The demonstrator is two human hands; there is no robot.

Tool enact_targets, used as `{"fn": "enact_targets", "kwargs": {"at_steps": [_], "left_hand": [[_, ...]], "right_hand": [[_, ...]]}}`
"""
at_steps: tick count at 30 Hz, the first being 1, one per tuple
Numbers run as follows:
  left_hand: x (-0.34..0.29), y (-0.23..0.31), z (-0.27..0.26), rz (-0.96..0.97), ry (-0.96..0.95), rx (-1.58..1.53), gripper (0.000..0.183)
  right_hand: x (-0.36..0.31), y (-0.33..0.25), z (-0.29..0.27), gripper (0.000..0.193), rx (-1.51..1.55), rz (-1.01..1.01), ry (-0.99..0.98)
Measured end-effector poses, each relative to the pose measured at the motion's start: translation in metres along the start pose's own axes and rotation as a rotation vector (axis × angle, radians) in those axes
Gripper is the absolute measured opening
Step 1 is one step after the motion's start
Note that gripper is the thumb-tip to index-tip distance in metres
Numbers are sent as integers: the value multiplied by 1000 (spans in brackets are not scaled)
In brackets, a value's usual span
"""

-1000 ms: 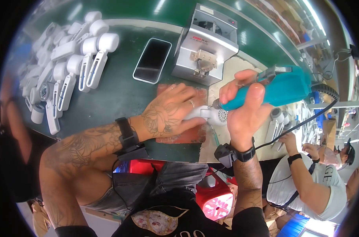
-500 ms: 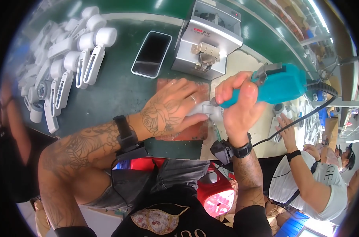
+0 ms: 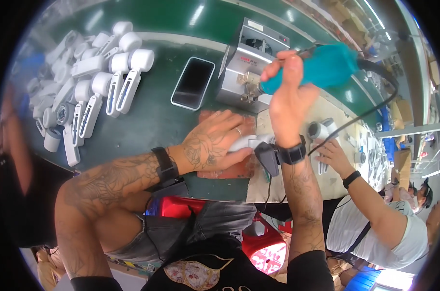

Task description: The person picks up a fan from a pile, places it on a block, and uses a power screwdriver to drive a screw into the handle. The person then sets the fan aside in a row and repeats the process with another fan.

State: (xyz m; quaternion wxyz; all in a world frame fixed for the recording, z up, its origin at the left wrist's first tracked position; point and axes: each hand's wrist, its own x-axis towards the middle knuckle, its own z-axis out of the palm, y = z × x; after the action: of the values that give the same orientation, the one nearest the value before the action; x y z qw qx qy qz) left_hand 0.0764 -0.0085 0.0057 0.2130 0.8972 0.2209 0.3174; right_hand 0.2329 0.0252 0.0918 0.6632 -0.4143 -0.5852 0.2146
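Note:
My left hand (image 3: pixel 214 141) is closed on a white handheld fan part (image 3: pixel 243 142), pressing it down on a reddish-brown mat (image 3: pixel 229 169). Much of that part is hidden by the fingers and by the wrist gear on my right arm. Raised beyond it, my right hand (image 3: pixel 293 99) grips a teal electric screwdriver (image 3: pixel 329 67) with a cord trailing from its back end. The driver's tip is at the metal front block of a silver screw dispenser (image 3: pixel 233 70); whether a screw sits on the tip is too small to tell.
A phone (image 3: pixel 193 83) lies on the green table left of the dispenser. Many white handheld fans (image 3: pixel 128 92) are piled at the far left. On the right, a co-worker's hand (image 3: pixel 334 156) touches white parts, and the black cord (image 3: pixel 355 119) hangs between us.
My right hand has lifted the electric screwdriver from the white part and carried it away from me to the dispenser. My left hand still holds the part on the mat.

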Motion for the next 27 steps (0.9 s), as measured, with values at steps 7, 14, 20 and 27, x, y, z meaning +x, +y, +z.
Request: {"fn": "enact_targets", "kwargs": {"at_steps": [7, 14, 20, 27], "left_hand": [[2, 3, -2, 16, 15, -12, 49], [0, -1, -3, -8, 6, 19, 48], [1, -1, -5, -14, -69, -2, 47], [-2, 3, -2, -37, -98, 18, 47]], "right_hand": [[-3, 9, 4, 35, 27, 94, 27], [-41, -40, -23, 47, 84, 286, 44], [-71, -43, -46, 62, 66, 266, -38], [-84, -35, -48, 60, 94, 294, 31]]}}
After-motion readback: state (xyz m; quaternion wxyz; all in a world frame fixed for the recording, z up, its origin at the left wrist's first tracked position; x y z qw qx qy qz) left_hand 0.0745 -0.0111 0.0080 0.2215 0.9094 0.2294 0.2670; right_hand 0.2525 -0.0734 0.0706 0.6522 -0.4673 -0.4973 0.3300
